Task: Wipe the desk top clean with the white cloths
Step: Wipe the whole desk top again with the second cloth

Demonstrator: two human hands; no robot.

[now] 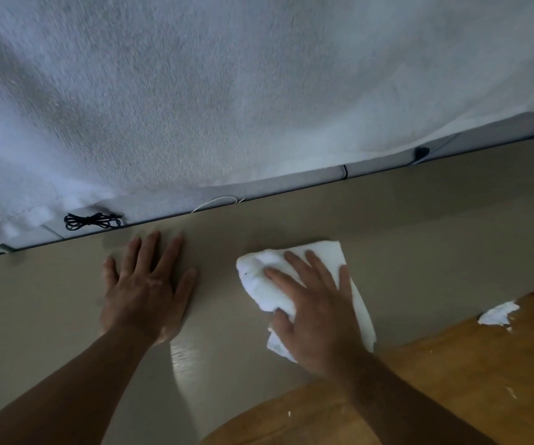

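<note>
Head cam, looking down at a wipe in mid-go. The right hand (317,309) is spread on top of the white cloth (256,284), fingers pretty much straight and pressing it down onto the worktop (419,220). So that grip is a flat press, not a clench. The thumb sits against the bunched near edge, and I can't tell if it's actually pinching. The cloth sticks out past the fingertips and off both sides of the hand.

The left hand (145,290) is off to the side of that grip, well apart from the cloth. It's palm down, fingers fanned, holding nothing, and I'd guess it's just bracing.

Step-wise I'd call this the wiping itself, nowhere near done as far as I can judge. There's a shiny streak (182,358) on the near side between the two hands. Next move probably wants steady downward pressure and a sweep toward whichever patch isn't done, without the cloth bunching up more.

The worktop is smooth, beige and a bit glossy. Beyond both grips it ends at a grey panel (291,181) under a rough white wall (259,91), with a coiled black cord (92,221) past the left fingertips. On the near right there's an orange wooden surface (452,380) with a torn white scrap (497,314).
</note>
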